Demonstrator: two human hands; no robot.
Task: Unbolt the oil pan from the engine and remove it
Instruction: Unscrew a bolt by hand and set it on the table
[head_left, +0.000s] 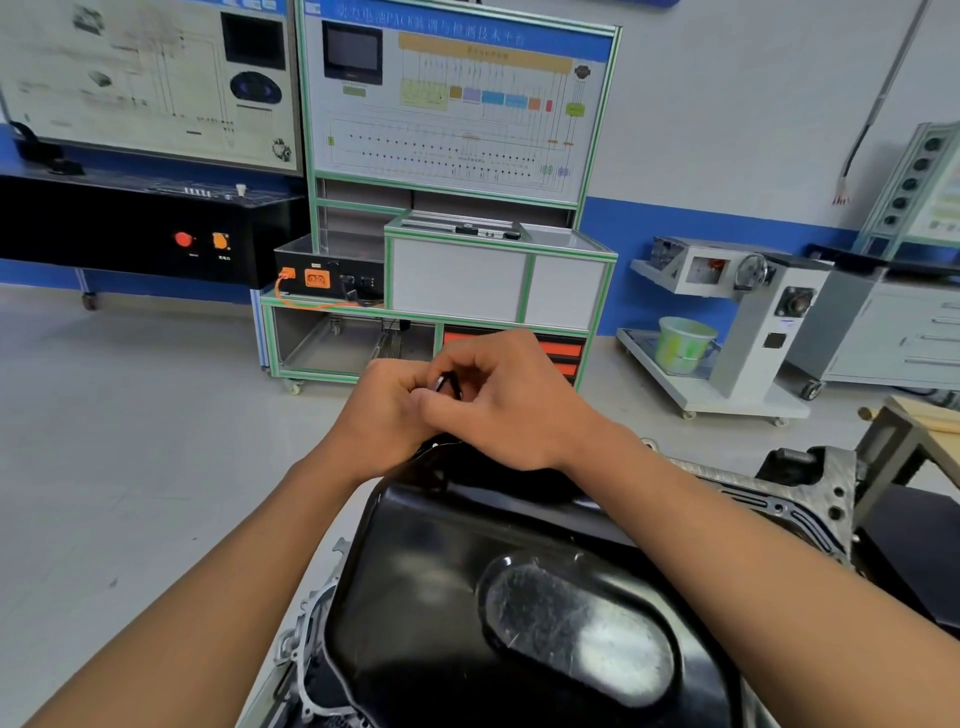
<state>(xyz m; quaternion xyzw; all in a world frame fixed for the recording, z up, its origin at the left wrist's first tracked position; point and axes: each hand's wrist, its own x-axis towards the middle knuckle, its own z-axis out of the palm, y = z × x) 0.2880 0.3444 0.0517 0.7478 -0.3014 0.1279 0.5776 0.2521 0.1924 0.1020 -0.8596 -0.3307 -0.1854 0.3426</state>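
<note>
Our left hand (387, 410) and right hand (501, 400) meet above the far edge of the glossy black stamped-metal oil pan (467, 597). Their fingers curl tight round a small dark piece (445, 385) pinched between them. The pan lies below the hands and nearer us, on the grey cast-metal engine (795, 493).

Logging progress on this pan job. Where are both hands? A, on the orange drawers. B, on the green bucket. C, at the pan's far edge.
C: the left hand and right hand meet over the far edge of the pan, pinching a small dark part.
</note>
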